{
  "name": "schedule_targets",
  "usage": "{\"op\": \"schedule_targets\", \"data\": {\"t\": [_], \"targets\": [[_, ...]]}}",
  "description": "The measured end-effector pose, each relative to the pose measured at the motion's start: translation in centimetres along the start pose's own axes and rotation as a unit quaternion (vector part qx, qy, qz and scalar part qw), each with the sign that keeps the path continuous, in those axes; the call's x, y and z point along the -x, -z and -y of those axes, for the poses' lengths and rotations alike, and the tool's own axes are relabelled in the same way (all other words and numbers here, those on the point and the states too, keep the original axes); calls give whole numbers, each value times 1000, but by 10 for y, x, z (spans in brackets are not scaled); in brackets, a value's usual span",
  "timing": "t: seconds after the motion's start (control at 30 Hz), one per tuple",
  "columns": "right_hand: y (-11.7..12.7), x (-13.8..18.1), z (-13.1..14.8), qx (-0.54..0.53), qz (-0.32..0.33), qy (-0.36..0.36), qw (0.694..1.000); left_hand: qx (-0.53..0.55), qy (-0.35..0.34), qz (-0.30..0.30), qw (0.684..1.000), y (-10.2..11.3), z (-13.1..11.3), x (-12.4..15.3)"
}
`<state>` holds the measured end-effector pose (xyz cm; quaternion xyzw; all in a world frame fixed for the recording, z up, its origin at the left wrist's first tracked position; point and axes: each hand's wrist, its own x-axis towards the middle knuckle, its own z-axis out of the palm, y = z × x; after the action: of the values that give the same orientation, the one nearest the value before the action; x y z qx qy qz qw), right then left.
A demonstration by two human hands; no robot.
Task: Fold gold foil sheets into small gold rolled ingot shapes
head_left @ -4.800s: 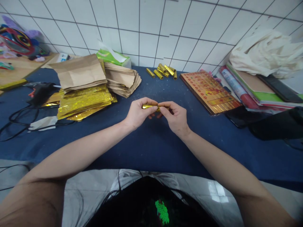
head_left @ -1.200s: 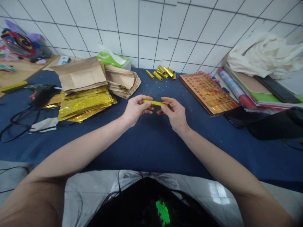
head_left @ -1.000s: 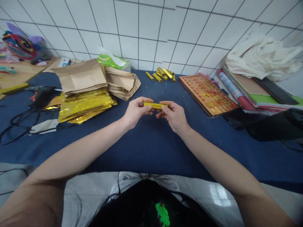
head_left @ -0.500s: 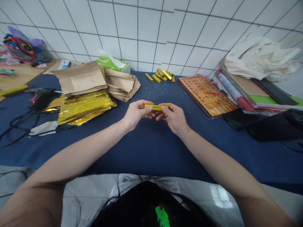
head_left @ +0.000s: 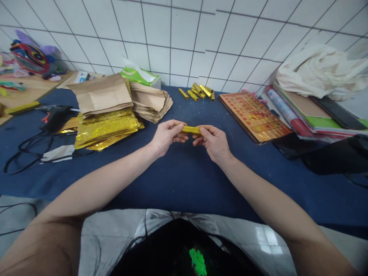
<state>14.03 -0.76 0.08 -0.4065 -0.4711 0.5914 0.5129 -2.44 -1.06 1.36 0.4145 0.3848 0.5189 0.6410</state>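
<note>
Between my two hands, a small roll of gold foil paper (head_left: 191, 130) is held level just above the blue cloth. My left hand (head_left: 167, 137) pinches its left end between thumb and fingers. At the other end, my right hand (head_left: 214, 142) grips it the same way, thumb towards me. Several finished-looking gold paper tubes (head_left: 198, 92) lie in a loose heap by the wall. To the left rests a stack of gold foil sheets (head_left: 107, 128), with brown paper sheets (head_left: 100, 94) on top and beside it.
A black glue gun (head_left: 56, 118) with a looping cable lies at left, near a torn white paper (head_left: 59, 153). Behind the stack stands a green tissue pack (head_left: 140, 76). On the right are an orange patterned box (head_left: 254, 117), piled books (head_left: 322, 115) and a cream cloth (head_left: 322, 73).
The gold roll has turned slightly between my fingers, and my fingertips sit a little differently on its ends. The whole view has shifted slightly.
</note>
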Motion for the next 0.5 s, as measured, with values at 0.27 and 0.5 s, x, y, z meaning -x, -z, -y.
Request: {"op": "schedule_targets", "data": {"t": [0.27, 0.5], "targets": [[1, -2, -3, 35, -9, 13, 999, -14, 6, -23, 1000, 4, 4, -5], [7, -4, -7, 158, 26, 26, 987, -9, 10, -55, 998, 7, 9, -10]]}}
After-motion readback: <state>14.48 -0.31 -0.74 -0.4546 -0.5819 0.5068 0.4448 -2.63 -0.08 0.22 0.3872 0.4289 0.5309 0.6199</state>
